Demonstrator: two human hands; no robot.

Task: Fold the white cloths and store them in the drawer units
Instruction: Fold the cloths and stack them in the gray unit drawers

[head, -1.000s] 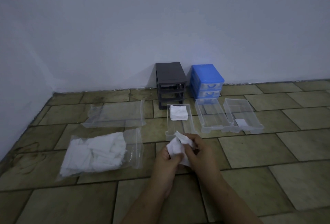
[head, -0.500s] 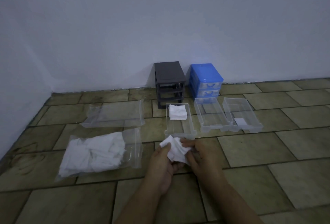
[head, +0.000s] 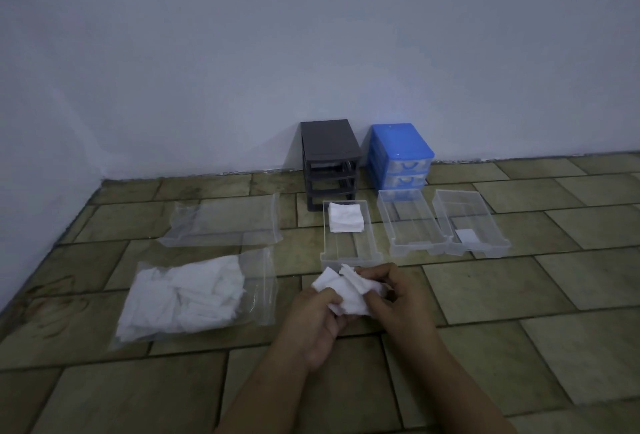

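Note:
A crumpled white cloth [head: 348,293] is held low over the floor between both hands. My left hand [head: 315,322] grips its near left part, and my right hand [head: 394,298] pinches its right edge. Just beyond them lies a clear drawer [head: 325,253] with a folded white cloth [head: 345,222] at its far end. A clear bag [head: 266,295] at the left holds a pile of white cloths [head: 187,298]. The grey drawer unit [head: 329,160] and the blue drawer unit [head: 401,153] stand against the wall.
Two more clear drawers [head: 408,225] [head: 471,222] lie side by side on the tiled floor to the right; the right one holds a small white piece [head: 465,236]. A flat clear bag [head: 225,222] lies behind the full one. The wall closes the far side and the left.
Both hands have lowered slightly and turned the cloth; it now spreads wider between them, with my left thumb over its left part.

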